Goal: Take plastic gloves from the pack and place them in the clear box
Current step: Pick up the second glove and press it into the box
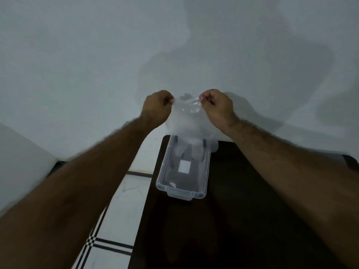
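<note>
Clear plastic glove (185, 123) hangs between both hands, top edge pinched by the left hand (156, 107) and right hand (218, 106), fingers curled tight on it. Its floppy fingers dangle over the far end of the clear box (206, 171) on the dark table (242, 220).

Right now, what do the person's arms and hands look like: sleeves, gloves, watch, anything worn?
Both forearms are bare from the frame edge to the wrist: no sleeves show. The left hand and right hand are bare too: no gloves, rings, watch or wristband visible. Both forearms are hairy. No tape, markings or cables on either arm. The near parts of the arms are motion-blurred, so fine detail there cannot be told.
</note>
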Available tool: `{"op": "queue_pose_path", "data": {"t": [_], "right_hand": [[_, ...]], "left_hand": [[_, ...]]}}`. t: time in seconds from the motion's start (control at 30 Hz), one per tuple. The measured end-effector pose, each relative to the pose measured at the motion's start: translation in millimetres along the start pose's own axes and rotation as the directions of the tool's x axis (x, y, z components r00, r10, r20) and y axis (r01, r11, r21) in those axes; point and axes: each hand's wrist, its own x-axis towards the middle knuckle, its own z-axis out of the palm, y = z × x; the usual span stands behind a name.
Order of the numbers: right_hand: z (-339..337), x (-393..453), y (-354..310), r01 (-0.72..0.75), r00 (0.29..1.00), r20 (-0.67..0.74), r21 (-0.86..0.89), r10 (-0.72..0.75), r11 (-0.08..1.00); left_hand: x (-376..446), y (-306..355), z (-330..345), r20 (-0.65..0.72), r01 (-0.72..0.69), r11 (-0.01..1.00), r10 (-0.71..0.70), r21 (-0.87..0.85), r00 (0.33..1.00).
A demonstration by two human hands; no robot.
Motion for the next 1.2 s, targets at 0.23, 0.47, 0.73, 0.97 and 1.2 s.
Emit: {"op": "queue_pose_path", "data": {"t": [0.23,0.47,0.73,0.97,1.2], "right_hand": [[-6,-34,0,0.184,0.981,0.052,0.04,-0.186,0.982],[-3,-77,47,0.292,0.913,0.318,-0.066,-0.257,0.954],[20,-96,105,0.4,0.809,0.559,-0.301,-0.18,0.866],[36,-104,134,0.572,0.651,0.743,-0.349,-0.152,0.743],[51,-107,139,0.656,0.527,0.849,-0.438,0.043,0.615]], "left_hand": [[-22,-12,-20,-0.087,-0.374,0.926,0.377,0.045,0.922],[-77,-76,6,0.127,-0.534,0.826,0.519,0.179,0.845],[-110,-109,52,0.365,-0.611,0.75,0.511,0.252,0.778],[-120,-126,83,0.541,-0.738,0.598,0.526,0.313,0.656],[-124,-120,94,0.67,-0.769,0.534,0.431,0.351,0.605]]}}
